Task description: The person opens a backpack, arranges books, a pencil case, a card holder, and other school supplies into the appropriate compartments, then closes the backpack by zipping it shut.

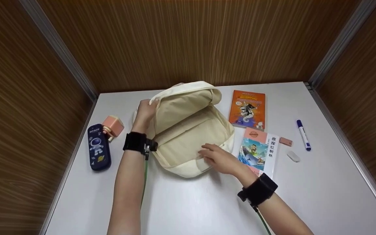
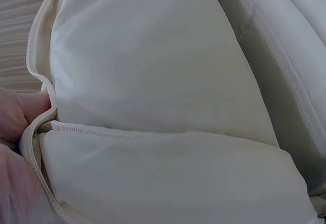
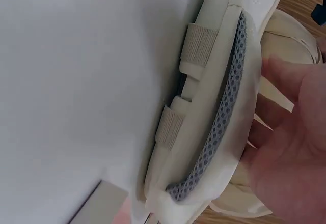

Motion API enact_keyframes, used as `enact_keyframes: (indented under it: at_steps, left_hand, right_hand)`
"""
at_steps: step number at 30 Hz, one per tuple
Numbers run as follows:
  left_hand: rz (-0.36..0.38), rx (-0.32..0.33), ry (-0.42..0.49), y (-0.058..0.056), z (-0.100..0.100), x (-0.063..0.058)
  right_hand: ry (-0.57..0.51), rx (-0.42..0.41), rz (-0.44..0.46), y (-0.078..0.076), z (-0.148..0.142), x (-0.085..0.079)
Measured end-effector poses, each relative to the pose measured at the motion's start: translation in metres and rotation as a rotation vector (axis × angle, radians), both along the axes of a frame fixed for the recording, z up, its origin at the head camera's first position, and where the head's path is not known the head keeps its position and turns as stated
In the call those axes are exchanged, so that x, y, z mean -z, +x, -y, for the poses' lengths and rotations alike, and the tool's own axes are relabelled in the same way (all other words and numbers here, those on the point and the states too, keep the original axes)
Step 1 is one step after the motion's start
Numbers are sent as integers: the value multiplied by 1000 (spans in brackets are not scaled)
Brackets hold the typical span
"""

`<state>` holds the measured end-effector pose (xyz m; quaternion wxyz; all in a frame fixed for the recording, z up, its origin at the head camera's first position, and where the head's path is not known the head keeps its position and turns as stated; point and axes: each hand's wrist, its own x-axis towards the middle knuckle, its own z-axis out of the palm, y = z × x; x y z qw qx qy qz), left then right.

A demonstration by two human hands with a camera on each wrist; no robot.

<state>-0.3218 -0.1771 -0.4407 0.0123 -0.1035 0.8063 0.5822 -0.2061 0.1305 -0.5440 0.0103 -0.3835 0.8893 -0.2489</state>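
A cream backpack [image 1: 185,170] lies unzipped and wide open in the middle of the table. My left hand [image 1: 145,112] pinches the zipped edge of its raised flap [image 1: 183,107], thumb on the inner side. The left wrist view shows that thumb [image 2: 33,106] against the zipper tape, with the pale lining beside it. At the near right rim, my right hand [image 1: 221,159] has its fingers loosely extended over the opening. In the right wrist view these fingers [image 3: 275,114] are beside the rim, near a grey mesh handle [image 3: 219,124]; contact is hard to tell.
On the left lie a navy pencil case [image 1: 99,147] and a pink charger block [image 1: 113,125] with its cable. Right of the backpack are an orange book [image 1: 247,109], a second book [image 1: 255,151], two erasers [image 1: 286,141] and a marker [image 1: 303,134]. Wood-patterned panels [image 1: 194,42] enclose the table.
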Motion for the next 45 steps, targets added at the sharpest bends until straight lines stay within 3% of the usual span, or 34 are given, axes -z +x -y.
enact_keyframes:
  at_steps: [3, 7, 9, 12, 15, 18, 28, 37, 41, 45]
  left_hand:
    - [-17, -3, -9, 2, 1, 0]
    - [-71, -12, -23, 4, 5, 0]
    - [-87, -11, -19, 6, 6, 1]
    - [-96, -7, -9, 8, 8, 3]
    - [-97, 0, 1, 10, 10, 4]
    - [-103, 2, 4, 11, 12, 4]
    - [-139, -38, -16, 12, 13, 6]
    - [-149, -22, 1, 13, 11, 10]
    - [-133, -12, 4, 14, 9, 11]
    - [-109, 5, 25, 14, 8, 11]
  right_hand:
    - [-28, 196, 7, 0, -21, -6]
    - [77, 455, 27, -5, -54, -11]
    - [169, 549, 92, -7, -68, -11]
    - [296, 642, 260, -6, -83, -6]
    - [381, 665, 404, -3, -88, 1]
    - [415, 640, 445, 1, -87, 5]
    - [362, 505, 407, 0, -87, 6]
    - [312, 462, 393, -7, -95, 5]
    - [284, 506, 354, -3, -104, 4]
    - [270, 643, 319, 3, -121, -2]
